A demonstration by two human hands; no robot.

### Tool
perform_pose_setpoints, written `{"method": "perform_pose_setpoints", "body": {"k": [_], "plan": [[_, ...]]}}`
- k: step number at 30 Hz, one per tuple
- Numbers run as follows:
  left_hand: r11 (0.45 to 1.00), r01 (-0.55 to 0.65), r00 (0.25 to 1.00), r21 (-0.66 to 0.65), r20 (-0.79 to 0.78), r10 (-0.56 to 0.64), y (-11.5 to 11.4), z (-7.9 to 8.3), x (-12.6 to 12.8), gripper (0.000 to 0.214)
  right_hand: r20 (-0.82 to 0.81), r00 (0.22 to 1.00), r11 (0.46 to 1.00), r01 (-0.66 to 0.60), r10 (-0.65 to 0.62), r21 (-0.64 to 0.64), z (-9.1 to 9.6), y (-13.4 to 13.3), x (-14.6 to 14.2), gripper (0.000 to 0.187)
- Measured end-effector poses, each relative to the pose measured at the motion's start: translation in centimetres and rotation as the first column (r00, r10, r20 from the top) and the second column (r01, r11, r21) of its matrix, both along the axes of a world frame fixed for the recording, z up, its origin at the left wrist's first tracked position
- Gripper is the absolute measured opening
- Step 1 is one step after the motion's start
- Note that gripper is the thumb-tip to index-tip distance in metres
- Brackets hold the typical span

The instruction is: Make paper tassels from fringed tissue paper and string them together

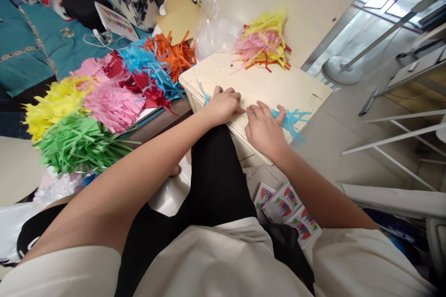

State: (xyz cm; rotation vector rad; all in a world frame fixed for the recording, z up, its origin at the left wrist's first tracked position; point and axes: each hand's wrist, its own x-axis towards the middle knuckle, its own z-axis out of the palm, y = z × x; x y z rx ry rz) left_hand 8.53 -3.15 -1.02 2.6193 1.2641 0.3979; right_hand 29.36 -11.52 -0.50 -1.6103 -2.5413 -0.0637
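Note:
A blue fringed paper tassel [295, 123] lies across the front part of a cream cabinet top [278, 86]. Its loose strips spread out past my right hand [264, 130], and a few more blue strips show behind my left hand [225, 104]. My left fingers are curled and pressed down on the tassel's middle. Close beside it, my right fingertips press on the same middle stretch, with the little finger lifted apart. The gathered middle is mostly hidden under both hands.
Yellow and pink fringed paper [261, 41] lies at the cabinet's back, beside a clear plastic bag [216, 32]. To the left are heaps of green [81, 144], pink, yellow, red, blue and orange fringed paper [176, 53]. Printed packets [284, 202] lie on the floor near a white folding rack [393, 141].

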Motion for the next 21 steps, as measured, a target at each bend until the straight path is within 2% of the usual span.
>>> {"method": "perform_pose_setpoints", "body": {"k": [4, 9, 14, 17, 21], "plan": [[0.999, 0.030, 0.999, 0.032, -0.020, -0.030, -0.3, -0.4, -0.7, 0.034, -0.042, 0.999, 0.996, -0.007, 0.003, -0.093, -1.2, -0.3, -0.4, 0.071], [0.999, 0.017, 1.000, 0.048, -0.008, -0.017, -0.6, -0.8, -1.2, 0.039, -0.011, 1.000, 0.987, 0.027, -0.029, -0.158, -0.9, 0.0, 1.3, 0.072], [0.996, 0.003, 0.997, 0.091, -0.075, 0.004, -1.1, 0.0, 0.9, 0.029, -0.018, 0.999, 0.992, 0.025, -0.028, -0.127, -0.8, 0.3, 1.3, 0.070], [0.992, -0.015, 0.990, 0.125, -0.136, 0.032, -3.2, 0.7, 2.8, 0.035, -0.044, 0.999, 0.998, 0.020, -0.023, -0.063, -1.3, -0.4, 1.4, 0.068], [0.976, 0.089, 0.987, 0.200, -0.148, -0.060, -7.5, 0.2, 4.0, 0.039, -0.075, 0.997, 0.999, -0.025, 0.027, 0.027, -2.4, -2.5, 3.2, 0.066]]}}
